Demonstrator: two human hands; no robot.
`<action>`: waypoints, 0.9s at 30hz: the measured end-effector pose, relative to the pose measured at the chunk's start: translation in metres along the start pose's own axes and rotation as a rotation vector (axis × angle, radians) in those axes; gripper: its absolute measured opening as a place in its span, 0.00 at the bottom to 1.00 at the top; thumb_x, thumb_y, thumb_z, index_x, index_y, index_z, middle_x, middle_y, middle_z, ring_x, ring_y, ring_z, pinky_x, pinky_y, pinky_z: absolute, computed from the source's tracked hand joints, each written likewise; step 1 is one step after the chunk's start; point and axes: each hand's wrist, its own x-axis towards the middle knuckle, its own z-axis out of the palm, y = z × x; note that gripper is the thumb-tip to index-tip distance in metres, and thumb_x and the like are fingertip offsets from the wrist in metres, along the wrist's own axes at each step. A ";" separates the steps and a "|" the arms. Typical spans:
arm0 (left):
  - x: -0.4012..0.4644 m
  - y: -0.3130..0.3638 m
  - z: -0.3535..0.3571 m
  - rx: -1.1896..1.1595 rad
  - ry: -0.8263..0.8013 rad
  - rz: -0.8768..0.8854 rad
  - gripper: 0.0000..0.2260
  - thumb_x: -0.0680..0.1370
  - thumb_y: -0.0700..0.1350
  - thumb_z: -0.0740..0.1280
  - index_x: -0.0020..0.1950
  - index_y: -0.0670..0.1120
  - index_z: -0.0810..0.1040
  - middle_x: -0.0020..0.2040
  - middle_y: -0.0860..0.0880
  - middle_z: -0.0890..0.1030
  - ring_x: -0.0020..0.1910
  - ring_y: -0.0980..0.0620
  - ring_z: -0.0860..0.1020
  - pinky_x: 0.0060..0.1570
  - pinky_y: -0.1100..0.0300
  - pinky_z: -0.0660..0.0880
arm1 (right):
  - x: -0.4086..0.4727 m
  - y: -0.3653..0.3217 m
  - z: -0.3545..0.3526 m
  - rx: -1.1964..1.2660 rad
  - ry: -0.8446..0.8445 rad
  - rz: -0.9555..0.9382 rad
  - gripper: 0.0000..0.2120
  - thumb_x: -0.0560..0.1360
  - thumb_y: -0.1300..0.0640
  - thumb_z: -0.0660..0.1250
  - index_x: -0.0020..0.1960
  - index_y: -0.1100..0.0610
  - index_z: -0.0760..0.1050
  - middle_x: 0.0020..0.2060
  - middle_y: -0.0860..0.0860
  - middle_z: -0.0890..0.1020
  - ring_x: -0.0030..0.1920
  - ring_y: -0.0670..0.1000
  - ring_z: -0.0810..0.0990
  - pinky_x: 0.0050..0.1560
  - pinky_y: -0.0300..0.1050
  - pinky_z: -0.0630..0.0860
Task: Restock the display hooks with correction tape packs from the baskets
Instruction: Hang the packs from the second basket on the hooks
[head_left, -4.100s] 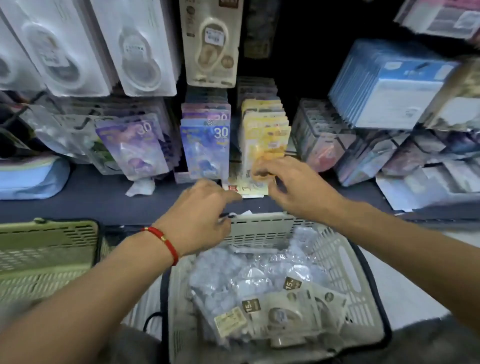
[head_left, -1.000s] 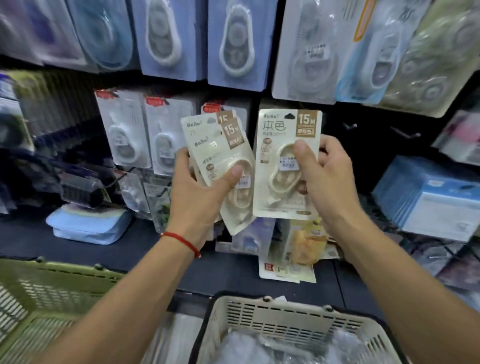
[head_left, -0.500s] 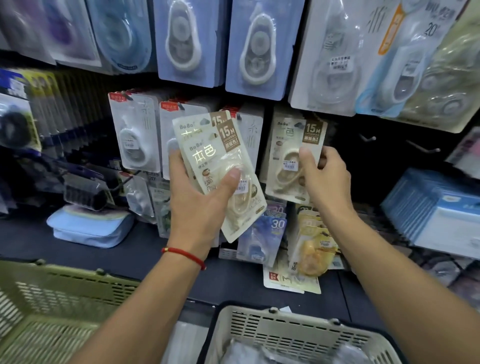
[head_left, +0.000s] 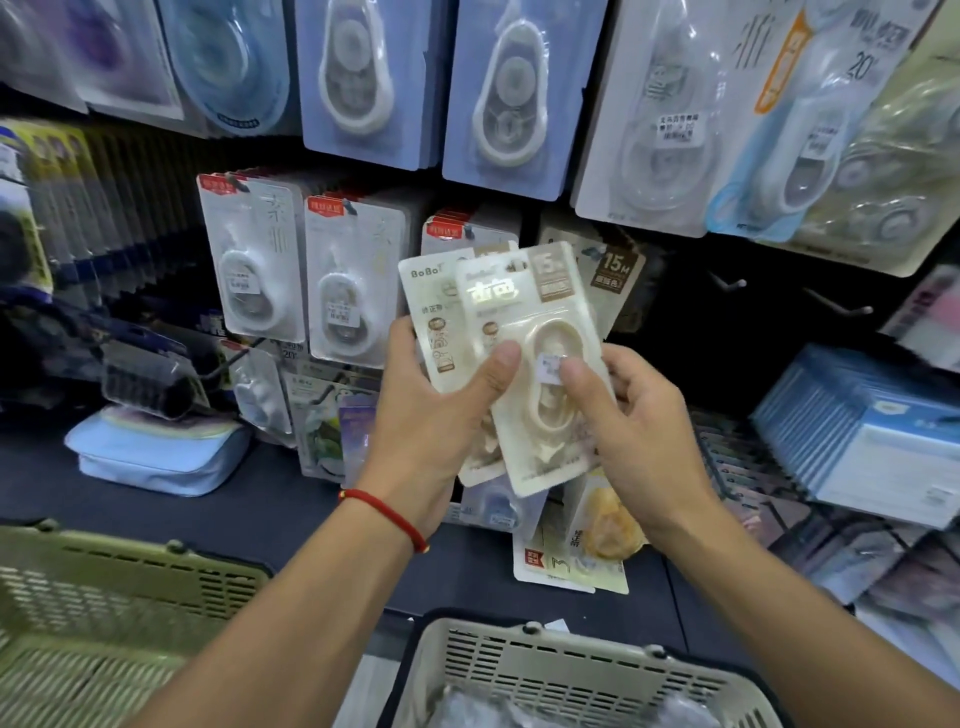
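My left hand (head_left: 423, 415) grips a small fan of cream correction tape packs (head_left: 449, 317), thumb across their fronts. My right hand (head_left: 631, 415) pinches the front cream pack (head_left: 535, 332) of that fan by its right side, thumb on the blister. Behind them a matching cream pack (head_left: 618, 275) marked 15M hangs on a display hook. To its right two bare hooks (head_left: 727, 283) jut from the dark panel. The beige basket (head_left: 571, 670) sits below my arms, with bagged packs inside.
White, blue and clear tape packs hang in rows across the wall (head_left: 363, 83). A green basket (head_left: 104, 613) stands at lower left. A blue pouch (head_left: 156, 457) lies on the dark shelf. Blue boxed stock (head_left: 857, 431) leans at right.
My right hand left the pack hanging on the hook and came back to the fan in my left hand, taking hold of its front pack.
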 end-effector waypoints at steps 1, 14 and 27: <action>0.001 -0.001 -0.002 0.021 0.015 0.004 0.26 0.72 0.42 0.80 0.66 0.49 0.72 0.58 0.48 0.87 0.57 0.49 0.86 0.55 0.47 0.84 | 0.001 0.002 -0.002 0.017 0.063 0.012 0.17 0.76 0.38 0.70 0.58 0.47 0.81 0.49 0.47 0.88 0.48 0.49 0.88 0.46 0.51 0.86; 0.007 0.002 -0.019 0.114 0.152 0.144 0.20 0.74 0.34 0.74 0.56 0.58 0.77 0.53 0.56 0.87 0.51 0.57 0.86 0.42 0.61 0.83 | 0.013 0.012 -0.004 0.027 0.355 0.092 0.21 0.72 0.32 0.72 0.53 0.47 0.81 0.44 0.46 0.88 0.45 0.49 0.88 0.51 0.62 0.85; 0.000 -0.001 -0.009 0.187 0.000 0.095 0.27 0.72 0.34 0.76 0.66 0.54 0.74 0.56 0.55 0.87 0.54 0.56 0.86 0.52 0.58 0.84 | 0.004 0.006 0.006 -0.259 0.031 0.018 0.27 0.77 0.34 0.64 0.73 0.43 0.72 0.63 0.39 0.79 0.63 0.39 0.78 0.59 0.37 0.76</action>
